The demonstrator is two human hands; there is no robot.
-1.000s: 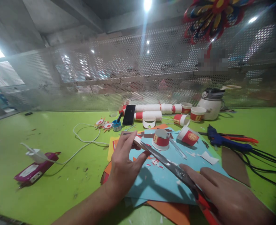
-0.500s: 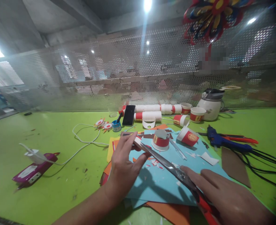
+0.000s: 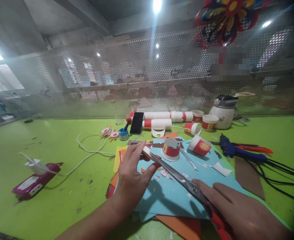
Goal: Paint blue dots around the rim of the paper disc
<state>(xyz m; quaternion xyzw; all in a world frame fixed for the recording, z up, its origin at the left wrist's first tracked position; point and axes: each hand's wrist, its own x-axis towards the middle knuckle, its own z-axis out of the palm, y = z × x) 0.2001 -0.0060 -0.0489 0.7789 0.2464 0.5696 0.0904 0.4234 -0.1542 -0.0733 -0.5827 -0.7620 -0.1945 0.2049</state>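
Observation:
Between the thumb and fingers of my left hand (image 3: 133,173) is a small red-and-white paper piece (image 3: 146,150), mostly covered by the fingers. My right hand (image 3: 239,203) grips red-handled scissors (image 3: 184,180), whose blades lie against that piece. Beneath both hands is a light blue paper sheet (image 3: 167,200) strewn with red and white scraps (image 3: 165,174). Just beyond the blades a cut paper cup (image 3: 171,150) stands on the sheet, and another red-and-white cup (image 3: 199,145) lies tilted to its right. A clear pen-like stick (image 3: 189,159) rests between them.
At right lie a blue glue gun (image 3: 239,153) with black cables and a brown card (image 3: 249,176). Along the back are a phone (image 3: 137,123), a blue paint jar (image 3: 123,134), stacked cups (image 3: 157,116) and a jug (image 3: 222,115). A purple power strip (image 3: 34,183) sits left.
The camera view has shifted very slightly. Both hands, the scissors and the paper piece keep nearly the same positions.

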